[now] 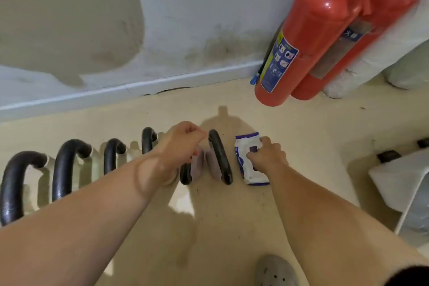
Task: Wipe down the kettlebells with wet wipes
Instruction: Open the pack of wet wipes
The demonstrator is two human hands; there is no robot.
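Several kettlebells with black handles stand in a row on the floor; the rightmost one (220,158) has a pale purple body. My left hand (183,144) is curled over the handle of the kettlebell (185,176) just left of it, and the hand hides most of that handle. A white and purple wet wipes pack (243,169) lies flat on the floor to the right of the row. My right hand (267,155) sits on the pack with its fingertips bent at the purple lid flap. No loose wipe is visible.
Two red fire extinguishers (308,37) lean in the corner at the back right. A white wall with a skirting board (116,93) runs behind the row. A white box-like object (401,183) stands at the right. My grey shoe (274,271) is at the bottom.
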